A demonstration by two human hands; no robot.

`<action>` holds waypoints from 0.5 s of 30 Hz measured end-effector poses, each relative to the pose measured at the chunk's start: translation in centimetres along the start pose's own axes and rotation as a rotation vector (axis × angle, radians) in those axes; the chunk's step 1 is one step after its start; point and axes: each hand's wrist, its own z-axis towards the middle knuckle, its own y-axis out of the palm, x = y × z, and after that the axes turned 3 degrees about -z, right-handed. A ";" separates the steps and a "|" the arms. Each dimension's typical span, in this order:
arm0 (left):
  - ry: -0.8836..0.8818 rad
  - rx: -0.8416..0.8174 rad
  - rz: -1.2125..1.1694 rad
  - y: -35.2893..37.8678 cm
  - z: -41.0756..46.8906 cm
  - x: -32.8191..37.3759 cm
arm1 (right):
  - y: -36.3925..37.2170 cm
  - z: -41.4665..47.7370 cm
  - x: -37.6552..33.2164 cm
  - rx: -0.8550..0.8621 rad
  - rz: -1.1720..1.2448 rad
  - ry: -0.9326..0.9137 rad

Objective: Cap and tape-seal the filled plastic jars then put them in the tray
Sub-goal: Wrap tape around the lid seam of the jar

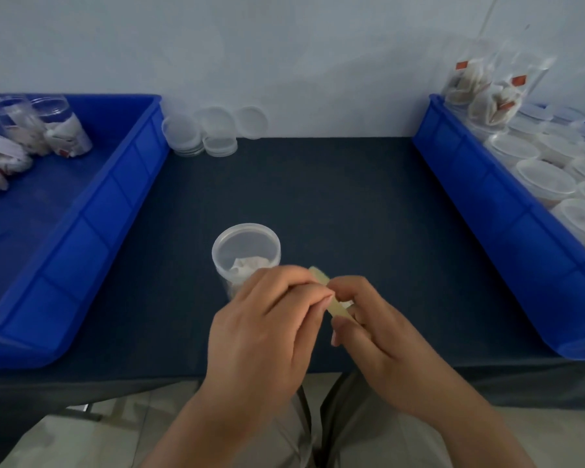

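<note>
Dark navy tabletop (318,197), pushed right up against a plain pale wall (284,62). Dead centre stands the jar (246,244), upright, lid on, white packets showing through its clear side. Just in front of it, both hands are busy. The left hand (260,329) and right hand (372,322) meet with fingers curled round a yellowish tape roll (340,311), seen edge-on and pinched between them above the tabletop. On the left sits a blue tray (115,204) with open filled jars (61,126) at its far end. On the right, a second blue tray (480,204) is packed with capped jars (544,177). Spare lids (213,130) are stacked at the back by the wall. Pale floor (65,440) shows below the tabletop edge.
</note>
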 end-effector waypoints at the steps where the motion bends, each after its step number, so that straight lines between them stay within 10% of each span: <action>1: 0.008 0.016 0.012 -0.1 0.0 -0.1 | -0.1 0.2 -0.2 -0.010 -0.009 -0.025; 7: 0.003 0.176 -0.021 0.9 -0.9 -2.5 | 0.6 1.2 -0.6 0.114 -0.086 -0.075; 15: -0.721 0.121 -0.534 2.1 -0.9 -6.3 | 0.6 3.6 -1.2 0.148 -0.385 -0.036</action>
